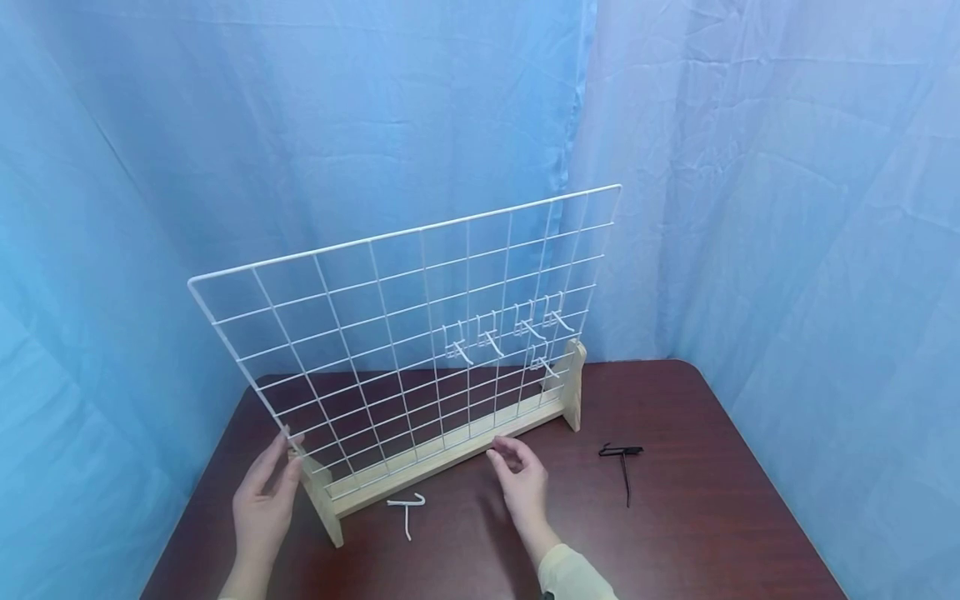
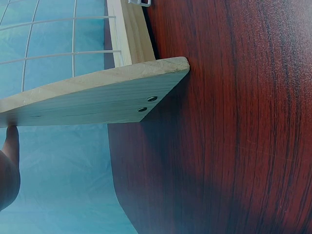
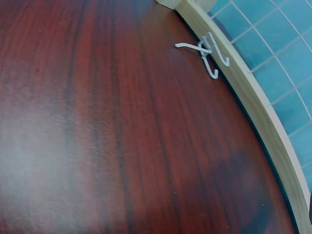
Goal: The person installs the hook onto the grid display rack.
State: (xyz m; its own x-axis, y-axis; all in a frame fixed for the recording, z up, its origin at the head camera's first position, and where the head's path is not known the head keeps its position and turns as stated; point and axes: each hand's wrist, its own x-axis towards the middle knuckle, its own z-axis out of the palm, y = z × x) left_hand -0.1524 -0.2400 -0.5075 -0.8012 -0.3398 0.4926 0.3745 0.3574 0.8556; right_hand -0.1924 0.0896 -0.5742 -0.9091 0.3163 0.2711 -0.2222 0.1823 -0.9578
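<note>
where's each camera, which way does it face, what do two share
Head: on the head, facing forward and down at the white wire grid in its wooden stand; left hand and right hand show.
Left wrist: on that wrist, facing the stand's end panel; a bit of left hand shows.
Right wrist: on that wrist, facing the tabletop and loose white hook; a dark sliver, maybe a finger, lower right.
Head and right wrist share that hook.

Left grip [image 2: 9, 170]: is being cropped at the left wrist frame's lower left.
White hook [image 2: 140, 2]: is being cropped at that frame's top.
Wire grid [image 3: 276, 55]: is running past the right wrist frame's upper right.
Sleeve [image 1: 573, 575]: is being cropped at the head frame's bottom.
</note>
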